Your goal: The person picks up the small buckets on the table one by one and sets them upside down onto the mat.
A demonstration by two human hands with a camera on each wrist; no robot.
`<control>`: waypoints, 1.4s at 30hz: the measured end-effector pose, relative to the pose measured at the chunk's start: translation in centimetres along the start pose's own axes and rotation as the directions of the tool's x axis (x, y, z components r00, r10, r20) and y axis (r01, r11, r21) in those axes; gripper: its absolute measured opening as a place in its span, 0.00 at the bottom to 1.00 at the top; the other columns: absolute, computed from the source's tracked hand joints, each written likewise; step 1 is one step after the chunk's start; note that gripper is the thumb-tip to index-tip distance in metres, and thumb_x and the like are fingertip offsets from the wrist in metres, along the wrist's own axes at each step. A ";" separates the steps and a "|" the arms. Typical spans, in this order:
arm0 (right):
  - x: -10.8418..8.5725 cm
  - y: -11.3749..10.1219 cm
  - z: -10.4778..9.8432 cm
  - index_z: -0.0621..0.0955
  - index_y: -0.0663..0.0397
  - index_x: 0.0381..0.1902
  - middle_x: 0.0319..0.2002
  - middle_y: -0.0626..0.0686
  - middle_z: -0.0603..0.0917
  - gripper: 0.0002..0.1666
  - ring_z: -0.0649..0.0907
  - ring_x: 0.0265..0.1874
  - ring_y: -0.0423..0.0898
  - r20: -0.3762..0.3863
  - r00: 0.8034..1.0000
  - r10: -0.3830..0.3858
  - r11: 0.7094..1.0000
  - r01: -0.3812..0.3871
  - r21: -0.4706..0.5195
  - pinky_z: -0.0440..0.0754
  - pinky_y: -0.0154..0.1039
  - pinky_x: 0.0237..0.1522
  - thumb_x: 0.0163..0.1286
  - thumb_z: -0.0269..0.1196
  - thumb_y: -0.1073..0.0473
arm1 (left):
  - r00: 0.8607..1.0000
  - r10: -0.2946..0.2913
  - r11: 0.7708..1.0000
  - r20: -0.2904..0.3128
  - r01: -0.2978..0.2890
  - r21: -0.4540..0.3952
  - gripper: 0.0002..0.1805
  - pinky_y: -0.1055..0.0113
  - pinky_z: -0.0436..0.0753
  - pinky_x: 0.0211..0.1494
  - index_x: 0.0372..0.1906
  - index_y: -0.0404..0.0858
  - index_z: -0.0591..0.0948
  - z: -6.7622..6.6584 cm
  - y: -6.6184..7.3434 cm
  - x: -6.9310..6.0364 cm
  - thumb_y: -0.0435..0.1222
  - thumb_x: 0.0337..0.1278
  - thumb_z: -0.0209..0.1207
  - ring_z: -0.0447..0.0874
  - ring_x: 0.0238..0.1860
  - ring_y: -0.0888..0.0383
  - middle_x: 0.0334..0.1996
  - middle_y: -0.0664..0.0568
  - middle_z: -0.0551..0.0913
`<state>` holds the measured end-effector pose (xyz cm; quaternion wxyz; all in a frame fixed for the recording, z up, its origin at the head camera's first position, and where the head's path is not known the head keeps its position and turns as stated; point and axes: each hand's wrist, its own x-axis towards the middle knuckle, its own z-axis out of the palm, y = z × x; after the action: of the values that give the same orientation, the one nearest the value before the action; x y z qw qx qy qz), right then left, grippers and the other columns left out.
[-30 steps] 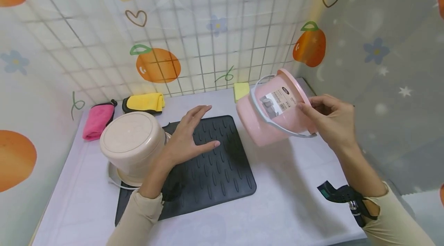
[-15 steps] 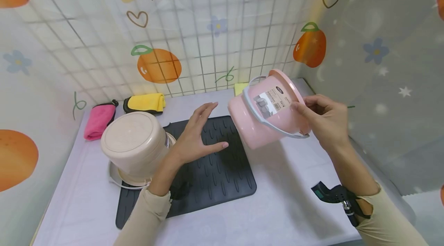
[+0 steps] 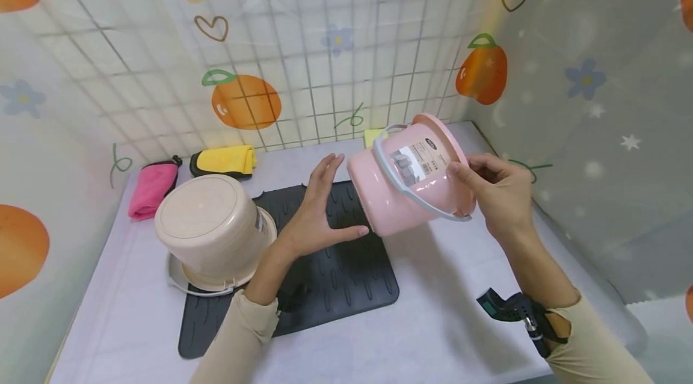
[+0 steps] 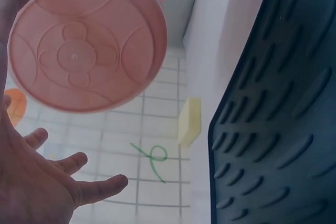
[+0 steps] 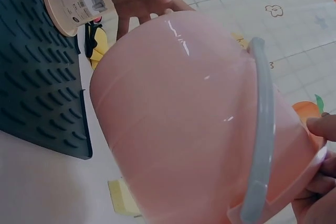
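Observation:
A pink bucket [image 3: 381, 203] with a pale blue handle [image 3: 414, 194] and a printed label is held tilted in the air, its base toward the left. My right hand [image 3: 500, 197] pinches its rim between thumb and fingers. Fingers spread, my left hand [image 3: 311, 224] is beside the base; the left wrist view shows the round underside [image 4: 76, 56] close to its thumb, and I cannot tell whether they touch. Left of that hand, a beige bucket [image 3: 208, 221] stands upside down, partly over a black ridged drying mat [image 3: 352, 281]. In the right wrist view the pink bucket [image 5: 178, 114] hides part of the left hand.
Behind the beige bucket lie a folded pink cloth [image 3: 153, 191] and a folded yellow cloth [image 3: 224, 161]. A pale yellow sponge [image 3: 373, 136] is at the back edge, partly hidden by the pink bucket. A wire grid covered by a printed sheet closes the back.
The right hand has brought the pink bucket leftward and slightly lower. The left hand has moved right, toward the bucket's base. The beige bucket and cloths have stayed put.

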<state>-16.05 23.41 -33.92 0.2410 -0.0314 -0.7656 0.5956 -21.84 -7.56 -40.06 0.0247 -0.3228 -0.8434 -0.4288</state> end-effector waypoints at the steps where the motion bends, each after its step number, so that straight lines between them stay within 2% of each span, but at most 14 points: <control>1: 0.0 0.0 0.1 0.87 0.66 0.45 0.34 0.50 0.84 0.17 0.78 0.33 0.47 0.002 1.000 0.004 1.000 -0.004 0.013 0.84 0.30 0.33 0.62 0.73 0.60 | 1.000 0.005 1.000 -0.002 -0.005 0.000 0.69 0.32 0.59 0.68 0.79 0.66 0.37 0.1 0.0 0.0 0.55 0.40 0.76 0.36 0.78 0.54 0.79 0.62 0.32; 8: -0.3 0.2 0.7 0.87 0.66 0.43 0.32 0.52 0.85 0.15 0.78 0.31 0.48 0.031 0.999 0.030 0.989 -0.034 0.147 0.83 0.29 0.31 0.61 0.74 0.62 | 0.998 0.062 0.997 -0.033 -0.064 -0.045 0.73 0.34 0.60 0.68 0.80 0.64 0.39 1.0 -0.2 0.3 0.51 0.33 0.80 0.33 0.78 0.58 0.80 0.59 0.33; 11: -0.5 0.4 1.0 0.87 0.66 0.43 0.33 0.52 0.85 0.15 0.78 0.33 0.48 0.036 0.999 0.031 0.987 -0.036 0.155 0.83 0.29 0.33 0.62 0.73 0.62 | 0.995 0.083 0.991 -0.060 -0.089 -0.102 0.73 0.36 0.61 0.69 0.80 0.63 0.43 1.6 -0.4 0.6 0.52 0.30 0.81 0.37 0.78 0.58 0.80 0.59 0.35; 15: -0.7 0.6 1.0 0.87 0.64 0.45 0.36 0.50 0.85 0.15 0.78 0.35 0.48 0.036 0.998 0.043 0.995 -0.046 0.086 0.83 0.28 0.35 0.64 0.72 0.59 | 0.989 0.112 0.971 -0.101 -0.131 -0.202 0.71 0.36 0.67 0.65 0.80 0.58 0.46 2.4 -0.7 0.9 0.58 0.30 0.79 0.42 0.77 0.55 0.80 0.56 0.36; 18: -0.8 0.8 1.0 0.87 0.67 0.44 0.35 0.50 0.85 0.15 0.78 0.35 0.48 0.044 0.998 0.048 0.994 -0.052 0.101 0.83 0.28 0.35 0.64 0.72 0.60 | 0.984 0.127 0.946 -0.127 -0.159 -0.282 0.70 0.36 0.74 0.58 0.80 0.50 0.47 2.7 0.1 0.7 0.54 0.33 0.80 0.49 0.74 0.49 0.79 0.49 0.36; 20: -0.8 1.1 1.0 0.86 0.70 0.44 0.34 0.49 0.85 0.16 0.78 0.34 0.48 0.060 0.997 0.041 0.993 -0.047 0.112 0.82 0.29 0.34 0.65 0.71 0.61 | 0.981 0.126 0.937 -0.149 -0.167 -0.307 0.68 0.37 0.77 0.55 0.80 0.46 0.49 2.7 1.0 0.4 0.44 0.33 0.81 0.53 0.72 0.45 0.78 0.44 0.38; 23: -0.7 1.5 0.9 0.85 0.70 0.45 0.33 0.49 0.86 0.17 0.79 0.32 0.45 0.113 0.993 0.040 0.996 -0.049 0.077 0.83 0.29 0.34 0.66 0.70 0.59 | 0.976 0.114 0.944 -0.186 -0.165 -0.286 0.65 0.40 0.80 0.52 0.78 0.41 0.52 2.3 2.3 -0.1 0.35 0.31 0.80 0.58 0.68 0.42 0.76 0.39 0.42; 27: -0.7 2.1 0.6 0.86 0.63 0.48 0.33 0.50 0.86 0.20 0.80 0.32 0.44 0.209 0.976 0.061 0.995 -0.044 -0.085 0.82 0.30 0.35 0.70 0.67 0.51 | 0.974 0.096 0.959 -0.205 -0.145 -0.241 0.63 0.40 0.81 0.51 0.76 0.39 0.55 1.7 2.6 -0.7 0.32 0.29 0.79 0.60 0.67 0.41 0.75 0.36 0.46; 30: -0.7 2.2 0.5 0.86 0.59 0.50 0.32 0.54 0.84 0.21 0.79 0.33 0.46 0.263 0.963 0.059 0.986 -0.016 -0.164 0.80 0.30 0.33 0.73 0.63 0.47 | 0.976 0.083 0.963 -0.202 -0.130 -0.235 0.62 0.39 0.80 0.52 0.76 0.38 0.55 1.1 2.4 -1.2 0.32 0.30 0.78 0.59 0.66 0.41 0.75 0.37 0.46; 31: -0.7 2.3 0.5 0.86 0.58 0.50 0.32 0.55 0.83 0.21 0.78 0.34 0.47 0.281 0.958 0.056 0.985 -0.007 -0.173 0.79 0.30 0.33 0.74 0.61 0.46 | 0.976 0.082 0.964 -0.203 -0.129 -0.233 0.62 0.40 0.80 0.53 0.76 0.38 0.55 1.0 2.3 -1.3 0.32 0.30 0.78 0.59 0.66 0.40 0.75 0.37 0.46; 33: -0.6 2.3 0.4 0.85 0.56 0.51 0.33 0.56 0.82 0.21 0.77 0.35 0.48 0.304 0.951 0.052 0.982 0.007 -0.188 0.78 0.32 0.32 0.75 0.59 0.46 | 0.974 0.079 0.967 -0.211 -0.126 -0.222 0.63 0.41 0.80 0.53 0.77 0.41 0.55 0.9 1.2 -1.4 0.34 0.30 0.79 0.59 0.66 0.42 0.76 0.43 0.46; 38: -0.6 2.4 0.3 0.85 0.52 0.52 0.38 0.54 0.84 0.19 0.80 0.37 0.48 0.341 0.939 0.039 0.978 0.033 -0.205 0.81 0.34 0.35 0.75 0.60 0.46 | 0.974 0.060 0.985 -0.216 -0.093 -0.148 0.65 0.45 0.80 0.53 0.79 0.54 0.52 0.4 -1.0 -1.5 0.42 0.32 0.79 0.58 0.68 0.49 0.76 0.58 0.45; 42: -0.6 2.6 0.3 0.85 0.52 0.51 0.39 0.53 0.85 0.17 0.81 0.37 0.48 0.359 0.933 0.032 0.972 0.054 -0.228 0.82 0.34 0.37 0.76 0.59 0.48 | 0.977 0.053 0.993 -0.208 -0.073 -0.089 0.65 0.45 0.78 0.57 0.79 0.58 0.51 -1.2 -0.5 -1.8 0.45 0.34 0.78 0.56 0.69 0.50 0.76 0.59 0.46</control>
<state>-16.22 23.66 -36.58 0.0948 0.0544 -0.8617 0.4955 -20.95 -9.60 -40.22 0.1094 -0.3042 -0.8042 -0.4988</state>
